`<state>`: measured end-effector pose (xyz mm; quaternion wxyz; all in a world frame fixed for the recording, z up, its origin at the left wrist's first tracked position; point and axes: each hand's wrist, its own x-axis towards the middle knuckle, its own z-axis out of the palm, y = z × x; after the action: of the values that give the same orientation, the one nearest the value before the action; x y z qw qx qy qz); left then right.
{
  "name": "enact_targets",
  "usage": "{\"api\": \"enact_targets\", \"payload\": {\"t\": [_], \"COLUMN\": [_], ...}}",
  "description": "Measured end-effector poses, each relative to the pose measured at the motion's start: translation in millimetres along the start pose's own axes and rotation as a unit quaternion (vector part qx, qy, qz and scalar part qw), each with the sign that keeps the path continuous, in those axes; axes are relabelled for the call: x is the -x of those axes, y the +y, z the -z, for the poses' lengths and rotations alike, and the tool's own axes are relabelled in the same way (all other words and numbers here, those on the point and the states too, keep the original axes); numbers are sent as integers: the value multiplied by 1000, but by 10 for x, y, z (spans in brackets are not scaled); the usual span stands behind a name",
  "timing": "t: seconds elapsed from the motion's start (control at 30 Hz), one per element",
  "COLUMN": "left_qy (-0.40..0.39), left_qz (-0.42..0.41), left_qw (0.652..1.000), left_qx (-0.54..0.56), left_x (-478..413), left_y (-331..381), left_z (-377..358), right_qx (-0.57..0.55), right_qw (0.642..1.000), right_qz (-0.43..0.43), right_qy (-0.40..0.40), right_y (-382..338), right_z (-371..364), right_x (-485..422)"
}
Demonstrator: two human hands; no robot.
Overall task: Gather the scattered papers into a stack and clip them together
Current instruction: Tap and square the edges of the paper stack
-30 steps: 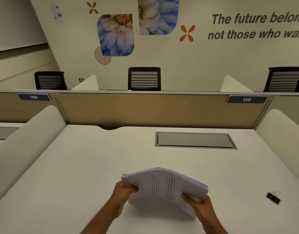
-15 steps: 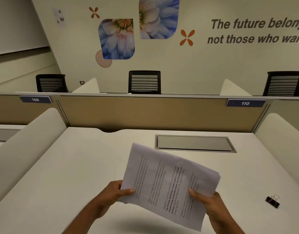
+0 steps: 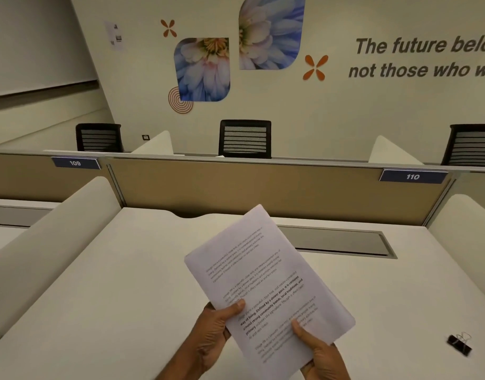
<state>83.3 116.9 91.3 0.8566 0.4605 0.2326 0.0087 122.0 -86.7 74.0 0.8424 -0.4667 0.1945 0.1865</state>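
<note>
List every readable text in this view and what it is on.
"The future belo", cut off by the frame: wall.
"not those who wa", also cut off: same wall.
"109": left tag.
"110": right tag.
"way of living. Defined by a slower pace, it is centered": bold print on the papers; the rest is too small.
The wall notice: too small to read.

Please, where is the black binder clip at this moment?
In the head view the binder clip lies on the white desk at the far right, apart from the paper stack and beyond the right hand that holds it.
</note>
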Motion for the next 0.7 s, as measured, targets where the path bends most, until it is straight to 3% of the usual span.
{"api": "enact_targets", "payload": {"t": [0.1, 0.17, 0.27, 0.37, 0.53, 0.7], "left_qy": [6, 1, -12, -23, -33, -22], "left_qz": [-5, -15, -38, -70, -108, -105], "left_qw": [999, 996, 991, 985, 972, 972], "left_qx": [-51, -87, -125, -156, -205, -209], "left_x": [-38, -58, -94, -107, -119, -155], "left_y": [161, 302, 490, 590, 457, 273], "left_z": [72, 113, 123, 47, -71, -2], "right_qx": [38, 141, 305, 380, 331, 287], "right_qw": [999, 988, 944, 909, 926, 944], "right_qz": [-2, 22, 70, 114, 163, 154], "right_qy": [-18, -53, -105, -125, -77, -50], "right_y": [-192, -419, -704, -769, -555, -315], "right_z": [121, 214, 215, 8, -267, -221], "right_x": [-59, -123, -214, -271, -343, -369]}}
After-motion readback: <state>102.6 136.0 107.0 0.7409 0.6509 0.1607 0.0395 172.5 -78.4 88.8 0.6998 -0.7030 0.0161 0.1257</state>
